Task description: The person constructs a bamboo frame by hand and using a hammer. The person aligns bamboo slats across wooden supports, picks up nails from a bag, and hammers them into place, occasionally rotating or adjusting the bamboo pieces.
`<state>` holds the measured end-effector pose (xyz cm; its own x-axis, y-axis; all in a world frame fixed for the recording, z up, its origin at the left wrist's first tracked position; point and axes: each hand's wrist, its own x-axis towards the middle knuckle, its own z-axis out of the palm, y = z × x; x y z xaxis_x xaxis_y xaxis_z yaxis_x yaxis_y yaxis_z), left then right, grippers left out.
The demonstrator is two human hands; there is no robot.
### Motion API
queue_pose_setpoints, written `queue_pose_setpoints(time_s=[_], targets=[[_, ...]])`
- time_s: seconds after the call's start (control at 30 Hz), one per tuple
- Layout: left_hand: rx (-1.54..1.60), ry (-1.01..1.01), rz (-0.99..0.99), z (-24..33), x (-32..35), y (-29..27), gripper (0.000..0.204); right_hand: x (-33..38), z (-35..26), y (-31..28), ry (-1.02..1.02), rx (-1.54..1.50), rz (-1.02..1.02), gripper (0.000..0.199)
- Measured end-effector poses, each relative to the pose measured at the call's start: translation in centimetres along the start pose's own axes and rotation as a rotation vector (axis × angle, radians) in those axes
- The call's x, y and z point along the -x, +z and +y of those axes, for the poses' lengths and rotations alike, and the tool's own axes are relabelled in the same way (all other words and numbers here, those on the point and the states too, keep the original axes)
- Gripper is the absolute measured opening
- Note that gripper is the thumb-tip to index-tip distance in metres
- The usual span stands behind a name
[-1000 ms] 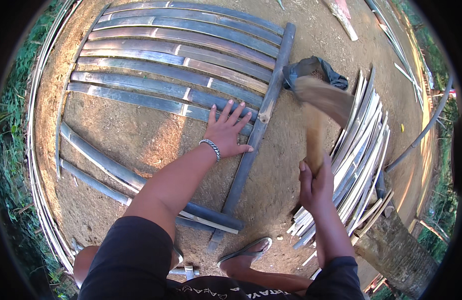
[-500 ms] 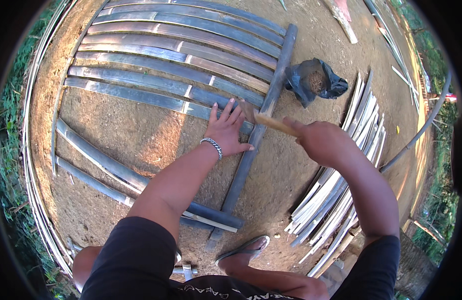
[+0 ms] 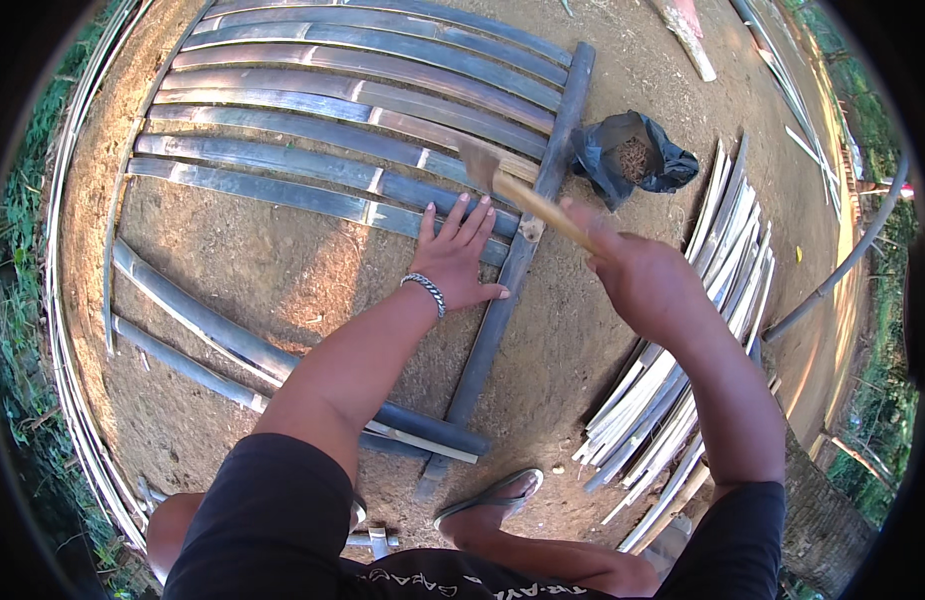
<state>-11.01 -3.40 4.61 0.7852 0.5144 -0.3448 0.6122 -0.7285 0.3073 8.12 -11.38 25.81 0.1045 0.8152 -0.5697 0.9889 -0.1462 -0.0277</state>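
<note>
My left hand [image 3: 454, 255] lies spread, its fingertips on the end of a split bamboo slat [image 3: 407, 220] and its thumb by the dark bamboo rail [image 3: 479, 345]. My right hand [image 3: 642, 275] grips the wooden handle of a hammer [image 3: 547, 212]. Its blurred metal head is raised over the slat ends, just beyond my left fingertips. A pale round mark shows on the rail beneath the handle. The slats lie roughly parallel across the frame, from this rail to a thin dark strip [image 3: 125, 215] on the left.
An open black plastic bag [image 3: 672, 165] holding small brown pieces, too small to name, sits right of the rail. A pile of split bamboo strips [image 3: 672, 375] lies at the right. Two bamboo lengths cross the near part of the frame, including a thick one [image 3: 207, 310]. My sandalled foot [image 3: 492, 500] stands nearby.
The hammer has lifted off the rail area and swung up and slightly left, uncovering the pale mark. My left hand has stayed in place.
</note>
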Motion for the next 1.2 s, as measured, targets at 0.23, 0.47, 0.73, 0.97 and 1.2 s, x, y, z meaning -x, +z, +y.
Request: queue_pose_setpoints(time_s=[0.23, 0.47, 0.73, 0.97, 1.2], targets=[[0.017, 0.017, 0.061, 0.1, -0.1, 0.8, 0.122, 3.9, 3.0, 7.6, 0.158, -0.367, 0.118, 0.062], [0.002, 0.009, 0.048, 0.1, -0.3, 0.9, 0.123, 5.7, 0.7, 17.4, 0.1, -0.539, 0.626, 0.071], [-0.004, 0.002, 0.031, 0.1, -0.3, 0.7, 0.123, 5.7, 2.0, 13.1, 0.118, -0.534, 0.582, 0.065], [-0.001, 0.012, 0.04, 0.4, -0.6, 0.7, 0.123, 5.6, 1.3, 14.1, 0.175, -0.301, 0.258, 0.068], [-0.04, -0.007, 0.041, -0.3, 0.0, 1.1, 0.123, 5.7, 0.7, 9.1, 0.03, -0.512, 0.726, 0.068]])
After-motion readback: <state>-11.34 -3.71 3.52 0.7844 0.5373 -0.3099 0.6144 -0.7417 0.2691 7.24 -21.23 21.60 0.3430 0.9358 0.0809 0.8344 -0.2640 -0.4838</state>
